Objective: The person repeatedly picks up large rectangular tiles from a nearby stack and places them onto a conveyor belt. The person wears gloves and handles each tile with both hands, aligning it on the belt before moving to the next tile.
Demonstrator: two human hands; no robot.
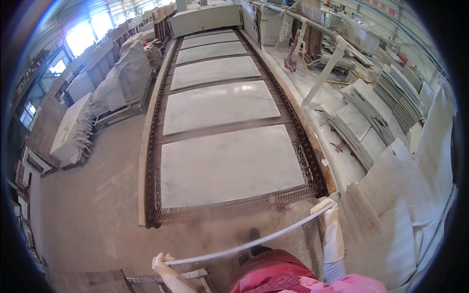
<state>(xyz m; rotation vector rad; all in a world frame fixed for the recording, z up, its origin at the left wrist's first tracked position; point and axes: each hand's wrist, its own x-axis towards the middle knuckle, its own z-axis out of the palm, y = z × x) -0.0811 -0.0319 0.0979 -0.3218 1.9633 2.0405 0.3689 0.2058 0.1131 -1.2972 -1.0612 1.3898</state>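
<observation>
A pale stone slab, seen almost edge-on as a thin bowed strip, spans the space in front of my body. At its left end my gloved left hand is closed around the edge. My right hand, in a cream glove, grips the opposite end, higher in the picture and beside the conveyor's near right corner. Ahead of me runs a mesh conveyor belt, carrying a row of white-grey slabs that lie flat. The nearest slab is close to the belt's front end, apart from my hands.
At the belt's far end stands a grey machine housing. Slab stacks and plastic-wrapped piles line the left side. To the right are a white pipe, leaning slabs and hanging pale sheeting. A wooden board lies lower left.
</observation>
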